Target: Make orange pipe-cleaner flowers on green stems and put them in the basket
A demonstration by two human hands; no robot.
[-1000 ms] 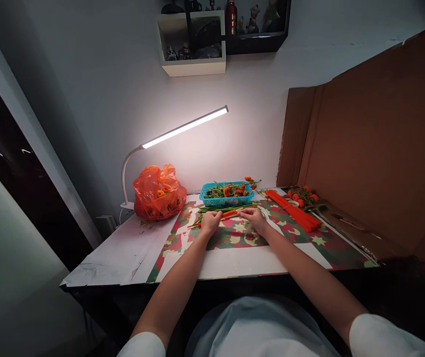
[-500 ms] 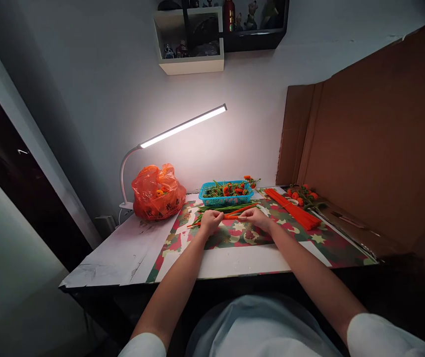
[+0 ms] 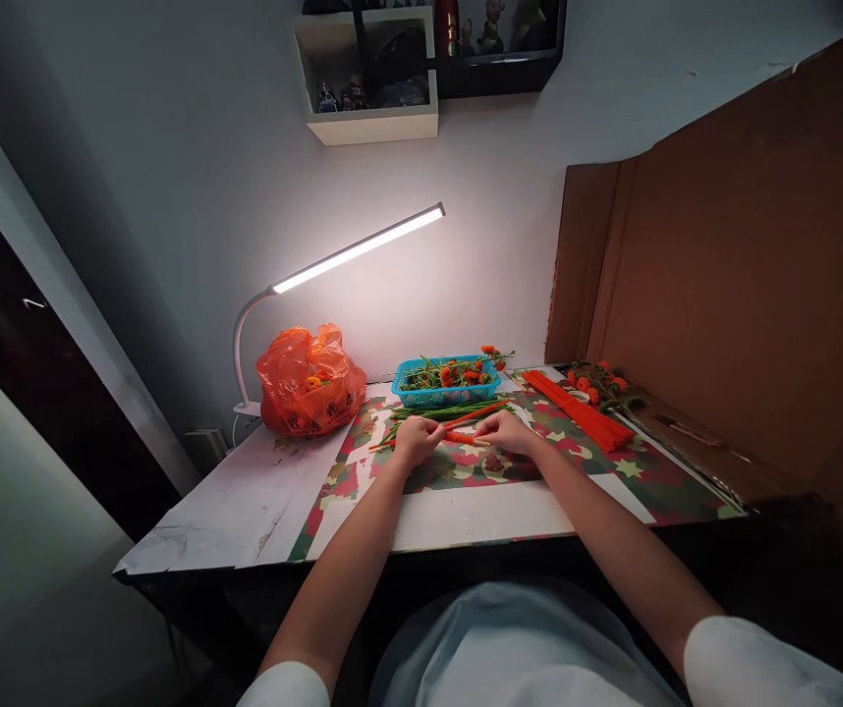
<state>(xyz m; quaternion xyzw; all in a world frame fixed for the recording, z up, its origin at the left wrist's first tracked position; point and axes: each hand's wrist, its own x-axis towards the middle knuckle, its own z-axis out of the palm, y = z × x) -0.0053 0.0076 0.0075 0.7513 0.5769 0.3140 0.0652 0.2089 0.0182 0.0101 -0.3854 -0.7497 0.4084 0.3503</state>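
My left hand (image 3: 414, 438) and my right hand (image 3: 504, 432) are both closed on the ends of a thin stick wound with an orange pipe cleaner (image 3: 460, 437), held level just above the patterned mat (image 3: 598, 471). Loose orange wire trails from the stick toward the far right. Behind the hands lies a bunch of green pipe cleaners (image 3: 445, 409). A blue basket (image 3: 445, 392) of small orange flowers on green stems stands further back.
A bundle of orange pipe cleaners (image 3: 576, 411) and several finished orange flowers (image 3: 598, 383) lie at the right. An orange plastic bag (image 3: 309, 382) sits left under a lit desk lamp (image 3: 352, 251). Brown cardboard (image 3: 731, 255) walls the right side. A wall shelf (image 3: 377, 79) hangs above.
Both hands lifted the stick off the mat and drew it slightly nearer. The orange winding on the stick has shifted between the fingers. The camera tilted a little.
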